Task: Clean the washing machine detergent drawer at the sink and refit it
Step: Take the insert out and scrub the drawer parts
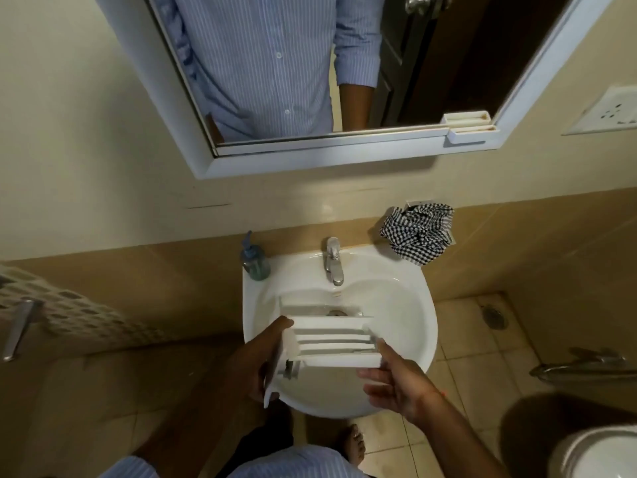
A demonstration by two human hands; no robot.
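Holding drawer [336, 343] over sink [410, 305], both hands

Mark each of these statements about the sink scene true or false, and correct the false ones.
1. The detergent drawer is held over the sink. True.
2. Water is running from the tap. False: no stream is visible.
3. The left hand grips the drawer's front end. True.
4. A checked cloth lies in the basin. False: it sits behind the sink, by the wall.
5. The soap bottle stands right of the tap. False: it stands left.
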